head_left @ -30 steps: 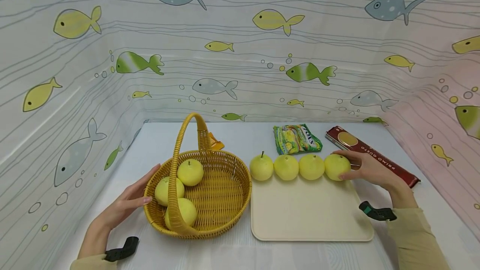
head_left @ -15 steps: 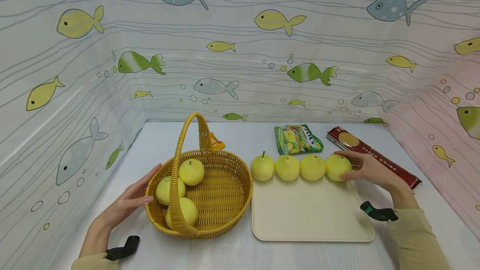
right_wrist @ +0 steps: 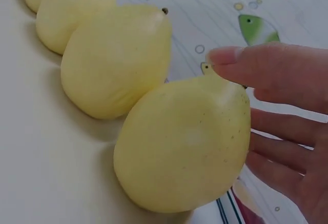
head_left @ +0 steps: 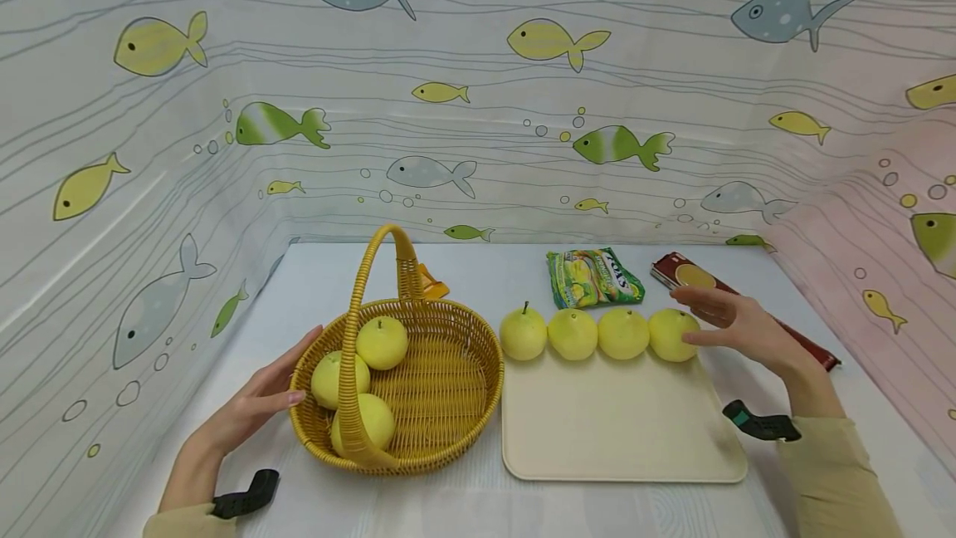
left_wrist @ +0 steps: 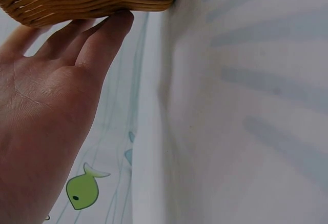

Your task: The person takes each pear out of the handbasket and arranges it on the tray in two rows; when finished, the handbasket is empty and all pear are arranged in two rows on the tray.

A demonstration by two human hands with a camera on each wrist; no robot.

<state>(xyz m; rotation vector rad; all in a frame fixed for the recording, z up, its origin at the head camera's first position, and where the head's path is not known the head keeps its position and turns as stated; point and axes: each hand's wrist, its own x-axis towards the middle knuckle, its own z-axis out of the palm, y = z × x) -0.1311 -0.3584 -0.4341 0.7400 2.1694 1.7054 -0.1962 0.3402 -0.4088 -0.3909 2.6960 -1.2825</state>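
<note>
Several yellow pears stand in a row along the far edge of a cream tray [head_left: 627, 422]. By the rightmost pear [head_left: 670, 337] is my right hand [head_left: 754, 337], with thumb and fingers spread; the right wrist view shows its thumb over the top of that pear [right_wrist: 182, 152] and fingers at its side, not gripping. My left hand [head_left: 242, 412] touches the left side of a wicker basket [head_left: 441, 393] with extended fingers, and the left wrist view has these fingertips against the woven wall [left_wrist: 97, 1]. Three pears lie in the basket's left part, one partly behind the handle [head_left: 347, 355].
Behind the pears lie a green candy bag [head_left: 595, 279] and a long red packet [head_left: 810, 345], partly covered by my right hand. An orange object [head_left: 431, 282] shows behind the basket. Fish-patterned walls enclose the table's back and sides.
My right hand has loosened from the rightmost pear and shifted slightly right, its fingers spreading. The pear stays on the tray. My left hand remains at the basket.
</note>
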